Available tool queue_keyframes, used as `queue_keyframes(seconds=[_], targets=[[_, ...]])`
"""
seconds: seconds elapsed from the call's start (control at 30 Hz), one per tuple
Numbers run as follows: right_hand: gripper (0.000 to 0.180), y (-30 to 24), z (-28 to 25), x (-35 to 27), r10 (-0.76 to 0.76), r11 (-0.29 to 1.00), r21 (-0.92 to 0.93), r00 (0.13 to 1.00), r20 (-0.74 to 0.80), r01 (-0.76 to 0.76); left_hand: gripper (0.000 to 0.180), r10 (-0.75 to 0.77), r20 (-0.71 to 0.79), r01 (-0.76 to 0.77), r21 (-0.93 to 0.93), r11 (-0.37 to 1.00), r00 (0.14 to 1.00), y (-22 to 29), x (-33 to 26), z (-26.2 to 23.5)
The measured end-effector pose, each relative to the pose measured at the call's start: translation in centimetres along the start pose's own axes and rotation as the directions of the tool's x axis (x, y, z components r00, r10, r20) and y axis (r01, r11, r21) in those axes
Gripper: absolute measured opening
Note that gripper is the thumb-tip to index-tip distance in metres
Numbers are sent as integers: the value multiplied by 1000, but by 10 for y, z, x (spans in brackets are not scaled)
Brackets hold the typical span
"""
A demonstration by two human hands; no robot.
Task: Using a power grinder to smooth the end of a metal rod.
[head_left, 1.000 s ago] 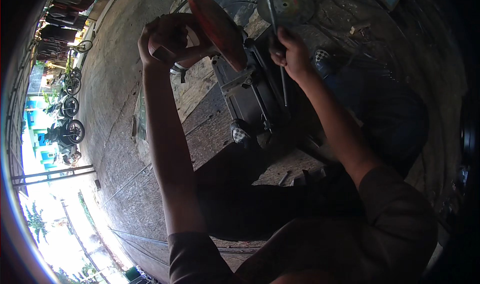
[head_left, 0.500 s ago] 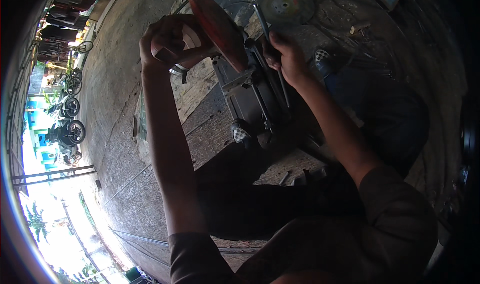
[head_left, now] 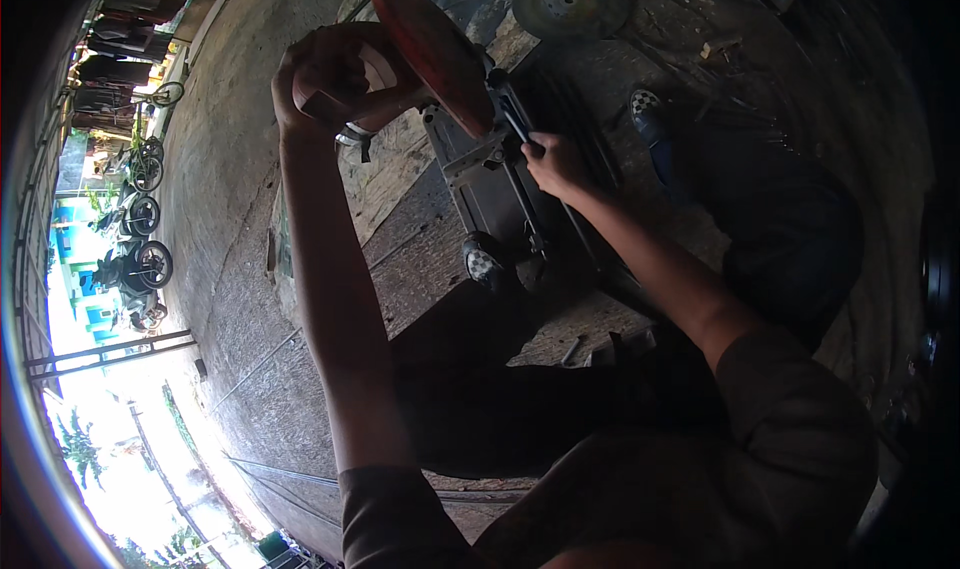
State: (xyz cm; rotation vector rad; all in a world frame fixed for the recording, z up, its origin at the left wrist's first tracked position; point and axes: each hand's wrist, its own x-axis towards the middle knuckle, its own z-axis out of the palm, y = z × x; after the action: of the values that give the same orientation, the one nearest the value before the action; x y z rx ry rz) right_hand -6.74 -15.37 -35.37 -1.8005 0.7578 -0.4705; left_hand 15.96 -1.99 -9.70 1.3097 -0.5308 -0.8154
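Left hand [head_left: 325,74]: far and left, fingers closed round the looped handle [head_left: 400,97] of a cutting machine; the fingers are in shadow. Right hand [head_left: 555,165]: nearer the body and to the right, closed round a dark metal rod [head_left: 515,116].

Rod: far end leaning left, beside the lower edge of the red-brown disc [head_left: 440,59]; long axis running from far left to near right. Contact with the machine: cannot tell. Near end: cannot tell, lost in shadow. Right hand nearer to the metal base [head_left: 494,197], which lies just left of it; disc between the two hands, tilted.

Surroundings: round plate [head_left: 545,9] with a centre hole, on the ground at the far side; two checkered shoes [head_left: 484,263], one either side of the base; motorcycles [head_left: 138,261] well apart, at left.

Changes against half a second ago: right hand nearer the body and slightly left; rod's far end lower, no longer beside the round plate. Left hand: grip and place much the same.
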Motion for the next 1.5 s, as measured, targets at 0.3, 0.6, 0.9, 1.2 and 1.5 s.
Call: queue_keyframes(seconds=[0.3,0.6,0.9,1.2,1.5], targets=[[13,-18,1,-11,-435,901,-70,886,-160,429,53,25,38,-15,-242,970,999,2,-3,10],[7,-24,-5,-12,-511,858,-159,842,-174,488,53,-3,34,12,-266,964,999,0,-1,15],[10,-32,-19,-8,-519,831,-274,852,-67,484,56,381,94,-341,673,657,920,-8,3,9],[18,-15,-19,7,-412,911,-22,910,42,413,56,434,159,-391,757,523,887,-7,7,8],[14,-39,-14,-9,-417,908,-32,909,-18,417,57,249,91,-265,284,922,964,-1,0,5]])
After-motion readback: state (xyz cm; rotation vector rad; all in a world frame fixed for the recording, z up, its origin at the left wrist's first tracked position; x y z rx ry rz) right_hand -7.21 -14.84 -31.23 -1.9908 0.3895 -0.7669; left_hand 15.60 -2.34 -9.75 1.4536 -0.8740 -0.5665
